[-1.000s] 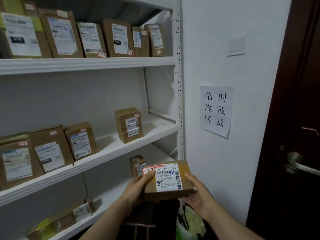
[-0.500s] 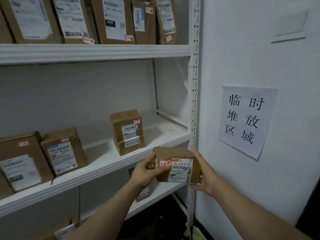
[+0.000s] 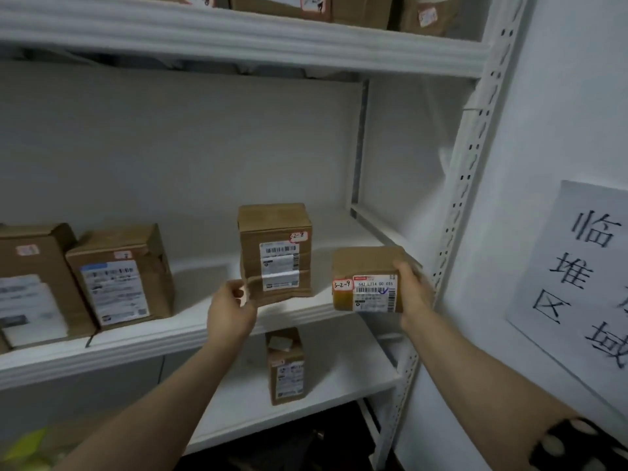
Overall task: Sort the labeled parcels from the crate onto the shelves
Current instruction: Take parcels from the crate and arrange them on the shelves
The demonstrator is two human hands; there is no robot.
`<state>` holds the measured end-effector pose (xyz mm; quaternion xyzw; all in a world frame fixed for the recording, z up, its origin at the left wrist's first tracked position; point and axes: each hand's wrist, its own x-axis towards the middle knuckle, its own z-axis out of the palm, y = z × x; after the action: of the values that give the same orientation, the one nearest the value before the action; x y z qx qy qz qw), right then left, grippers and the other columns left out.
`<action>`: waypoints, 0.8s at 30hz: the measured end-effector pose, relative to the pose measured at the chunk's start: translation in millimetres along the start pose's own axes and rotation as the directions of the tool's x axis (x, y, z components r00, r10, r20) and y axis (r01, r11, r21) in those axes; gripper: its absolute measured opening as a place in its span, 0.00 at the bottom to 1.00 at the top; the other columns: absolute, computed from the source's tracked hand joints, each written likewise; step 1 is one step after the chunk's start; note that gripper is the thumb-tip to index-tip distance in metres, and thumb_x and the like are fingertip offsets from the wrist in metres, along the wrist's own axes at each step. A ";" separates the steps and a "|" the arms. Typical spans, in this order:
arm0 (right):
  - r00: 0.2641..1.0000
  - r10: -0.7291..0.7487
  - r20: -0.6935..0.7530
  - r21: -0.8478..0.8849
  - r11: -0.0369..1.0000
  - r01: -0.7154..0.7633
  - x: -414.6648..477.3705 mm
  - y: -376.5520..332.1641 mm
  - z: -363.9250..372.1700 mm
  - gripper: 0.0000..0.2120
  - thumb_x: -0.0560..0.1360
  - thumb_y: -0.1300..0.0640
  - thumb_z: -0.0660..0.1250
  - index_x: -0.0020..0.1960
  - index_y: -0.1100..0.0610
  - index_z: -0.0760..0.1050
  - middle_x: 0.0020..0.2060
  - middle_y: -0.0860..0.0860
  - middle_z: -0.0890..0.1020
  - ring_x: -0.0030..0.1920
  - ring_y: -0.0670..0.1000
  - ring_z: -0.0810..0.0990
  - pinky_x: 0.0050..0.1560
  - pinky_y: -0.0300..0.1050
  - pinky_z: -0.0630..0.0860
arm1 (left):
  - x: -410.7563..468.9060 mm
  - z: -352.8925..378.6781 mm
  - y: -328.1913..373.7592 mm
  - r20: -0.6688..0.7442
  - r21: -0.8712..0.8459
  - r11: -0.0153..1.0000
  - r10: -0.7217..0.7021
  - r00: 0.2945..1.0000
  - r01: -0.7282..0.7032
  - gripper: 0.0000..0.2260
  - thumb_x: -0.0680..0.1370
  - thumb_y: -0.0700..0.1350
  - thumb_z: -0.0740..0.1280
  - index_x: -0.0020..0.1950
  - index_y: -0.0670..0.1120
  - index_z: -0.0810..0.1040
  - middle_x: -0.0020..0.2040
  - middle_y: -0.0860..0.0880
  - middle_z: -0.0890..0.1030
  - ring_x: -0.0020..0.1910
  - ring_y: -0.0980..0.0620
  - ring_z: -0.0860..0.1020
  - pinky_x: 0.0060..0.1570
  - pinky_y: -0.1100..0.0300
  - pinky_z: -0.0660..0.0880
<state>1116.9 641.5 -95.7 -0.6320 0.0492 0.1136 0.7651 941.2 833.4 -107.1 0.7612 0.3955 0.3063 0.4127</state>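
Box count first: one small brown cardboard parcel [image 3: 368, 282] is gripped in the right hand [image 3: 413, 292], fingers [image 3: 404, 270] curled over its top right corner. Its white barcode label and a red-edged tag reading 3-2-9 face the camera. It sits at the right end of the middle shelf [image 3: 204, 331], can't tell if it's actually touching the board. Left of those fingers, three more taped cardboard boxes stand on that shelf: a tall one tagged 2-8 [image 3: 275, 253] just beside, then two [image 3: 119, 277] wider [image 3: 30, 283] ones further off. The left hand [image 3: 231, 311] is in front of the tall box, fingers loosely curled, holding nothing. Below the fingers, one narrow box [image 3: 285, 365] stands on the lower shelf [image 3: 339, 385]. Shelves are flat white boards on a hole-punched post [image 3: 475, 164]. One paper sign [image 3: 577, 283] is on the wall to the right.
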 end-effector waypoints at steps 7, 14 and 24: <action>0.992 0.037 0.119 -0.146 0.989 -0.020 76.8 6.8 37.6 0.20 0.72 0.45 0.67 0.58 0.56 0.71 0.41 0.56 0.83 0.39 0.54 0.83 0.43 0.50 0.81 | 40.7 20.6 -17.4 0.069 0.075 0.984 -0.166 0.984 0.161 0.39 0.70 0.40 0.74 0.76 0.41 0.58 0.72 0.40 0.68 0.69 0.42 0.68 0.66 0.50 0.68; 0.953 -0.100 0.286 -0.402 0.890 0.214 109.8 21.4 34.4 0.42 0.72 0.37 0.66 0.77 0.44 0.47 0.76 0.55 0.55 0.75 0.58 0.55 0.73 0.60 0.57 | 50.9 44.0 -19.9 0.066 0.121 0.980 -0.166 0.984 0.157 0.37 0.68 0.41 0.77 0.74 0.41 0.63 0.69 0.41 0.71 0.67 0.42 0.70 0.63 0.50 0.69; 0.869 -0.230 0.438 -0.346 0.849 0.399 121.1 18.1 47.7 0.28 0.73 0.49 0.71 0.70 0.52 0.67 0.67 0.52 0.72 0.67 0.52 0.70 0.65 0.45 0.68 | 57.3 57.4 -25.6 0.007 0.057 0.992 -0.114 0.993 0.114 0.22 0.68 0.38 0.76 0.61 0.42 0.76 0.56 0.44 0.81 0.53 0.43 0.79 0.58 0.48 0.75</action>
<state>1226.8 704.9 -130.1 -0.7481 -0.2326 0.1125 0.6112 1006.4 869.1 -148.4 0.7503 0.4446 0.2669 0.4100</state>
